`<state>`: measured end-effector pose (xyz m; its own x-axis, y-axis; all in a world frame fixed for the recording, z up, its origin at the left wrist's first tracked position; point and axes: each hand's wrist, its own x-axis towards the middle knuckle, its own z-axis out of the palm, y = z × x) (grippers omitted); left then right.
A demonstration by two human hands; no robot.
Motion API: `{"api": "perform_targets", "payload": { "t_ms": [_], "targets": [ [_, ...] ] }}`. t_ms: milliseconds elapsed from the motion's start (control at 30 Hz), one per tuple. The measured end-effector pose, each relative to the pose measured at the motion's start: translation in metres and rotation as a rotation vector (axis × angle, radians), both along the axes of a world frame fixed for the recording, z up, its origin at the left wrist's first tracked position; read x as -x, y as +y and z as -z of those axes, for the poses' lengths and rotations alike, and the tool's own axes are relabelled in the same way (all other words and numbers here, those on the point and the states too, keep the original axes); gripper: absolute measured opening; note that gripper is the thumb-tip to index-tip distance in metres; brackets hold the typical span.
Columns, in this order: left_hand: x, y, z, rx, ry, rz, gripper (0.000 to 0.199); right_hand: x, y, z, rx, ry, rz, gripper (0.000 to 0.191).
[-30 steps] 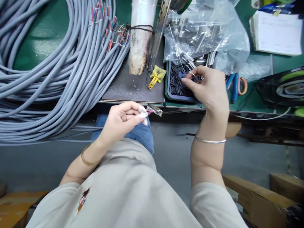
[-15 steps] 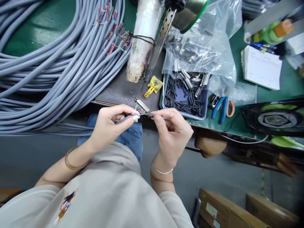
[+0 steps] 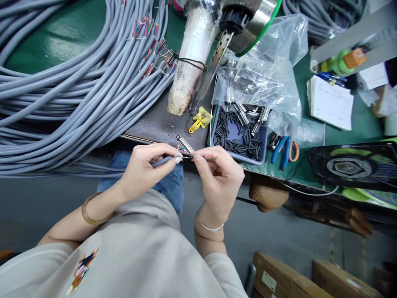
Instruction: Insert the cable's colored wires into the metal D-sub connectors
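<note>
The left hand [image 3: 147, 167]'s grip pinches a grey cable [image 3: 161, 161], its coloured wires [image 3: 180, 148] at a silvery multi-pin connector [image 3: 185, 145]; the right hand [image 3: 221, 178] pinches a tiny, indistinct piece by a pale wire [image 3: 186, 157].

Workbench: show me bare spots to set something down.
Bare: green tabletop inside the gray cable loops; dark board between those and the yellow piece; green patch between notepad and black fan. Crowded: purple tray of black tubes and D-sub connectors.
</note>
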<state>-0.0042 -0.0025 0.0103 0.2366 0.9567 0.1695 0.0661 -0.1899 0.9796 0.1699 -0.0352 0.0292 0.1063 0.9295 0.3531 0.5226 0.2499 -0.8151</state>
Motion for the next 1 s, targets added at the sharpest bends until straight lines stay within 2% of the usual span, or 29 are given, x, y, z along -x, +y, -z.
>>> {"api": "perform_targets", "payload": {
  "t_ms": [67,200,367,567,733,833,900,1000],
  "targets": [
    [0.001,0.000,0.000,0.013,-0.025,0.013,0.005,0.002,0.001,0.000,-0.009,-0.042,-0.026,0.010],
    [0.004,-0.001,0.001,0.127,-0.112,0.089,0.019,0.005,0.002,0.005,-0.110,-0.122,-0.096,0.009],
    [0.005,0.002,-0.001,0.181,-0.272,0.095,0.010,-0.002,0.000,0.008,-0.253,-0.176,-0.115,0.020],
    [0.005,0.001,-0.002,0.135,-0.148,0.075,0.011,-0.008,-0.001,0.004,-0.338,-0.438,-0.118,0.014],
    [0.005,-0.003,0.003,0.000,-0.057,0.030,0.006,-0.006,0.002,0.008,-0.318,-0.501,-0.132,0.008],
    [0.004,-0.006,0.007,-0.054,-0.045,-0.001,0.005,-0.004,0.005,0.013,-0.295,-0.476,-0.149,0.011],
    [0.003,-0.007,0.007,-0.035,-0.046,-0.035,0.008,-0.003,0.005,0.014,-0.285,-0.413,-0.135,0.014],
    [0.002,-0.006,0.003,0.041,-0.066,-0.102,0.013,-0.005,-0.002,0.014,-0.350,-0.185,-0.046,0.010]
  ]
}}
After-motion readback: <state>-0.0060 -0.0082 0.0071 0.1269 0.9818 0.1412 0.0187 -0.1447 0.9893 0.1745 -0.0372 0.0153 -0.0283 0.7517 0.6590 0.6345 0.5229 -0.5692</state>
